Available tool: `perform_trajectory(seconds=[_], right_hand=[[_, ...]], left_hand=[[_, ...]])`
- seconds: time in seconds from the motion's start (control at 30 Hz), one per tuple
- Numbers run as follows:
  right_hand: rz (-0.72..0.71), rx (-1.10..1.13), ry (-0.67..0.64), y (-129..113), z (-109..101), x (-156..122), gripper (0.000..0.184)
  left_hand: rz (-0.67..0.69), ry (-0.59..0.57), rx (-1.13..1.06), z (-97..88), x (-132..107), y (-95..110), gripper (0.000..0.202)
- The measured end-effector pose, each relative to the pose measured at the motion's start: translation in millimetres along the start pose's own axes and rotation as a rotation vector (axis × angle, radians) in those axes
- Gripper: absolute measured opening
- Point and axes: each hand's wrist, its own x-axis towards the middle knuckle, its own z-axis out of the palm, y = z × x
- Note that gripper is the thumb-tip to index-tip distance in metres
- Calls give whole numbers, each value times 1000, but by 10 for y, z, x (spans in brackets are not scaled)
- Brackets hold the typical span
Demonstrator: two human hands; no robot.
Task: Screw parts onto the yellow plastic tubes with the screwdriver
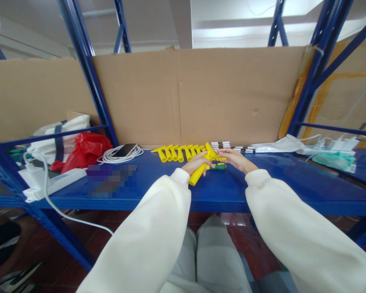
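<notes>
My left hand is wrapped round a yellow plastic scraper-like tool with a tubular handle and a wide flared head. The handle's round end points down towards me, and the head tilts up to the right. Beside that head are the fingertips of my right hand, drawn together; what they pinch, if anything, is too small to make out. A green-handled screwdriver lies on the blue shelf just below my right fingers. Behind my hands runs a row of several matching yellow tools.
White-and-black packs and a white plastic bag lie at the back right. On the left are a phone on a coiled white cable, a red bag and a power strip. Cardboard backs the blue shelf.
</notes>
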Motion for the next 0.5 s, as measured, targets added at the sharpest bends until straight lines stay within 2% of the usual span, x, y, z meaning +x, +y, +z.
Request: perform_trajectory(seconds=[0.13, 0.27, 0.37, 0.5], right_hand=[[-30, -59, 4, 34, -41, 27, 13], [-73, -235, 3, 56, -63, 46, 19], [-142, -495, -118, 42, -55, 17, 20], [-231, -859, -264, 17, -29, -38, 22]], left_hand=[[5, 1, 20, 24, -25, 29, 75], [71, 131, 20, 22, 2, -1, 74], [66, 216, 45, 3, 22, -45, 80], [68, 270, 92, -23, 12, -102, 77]])
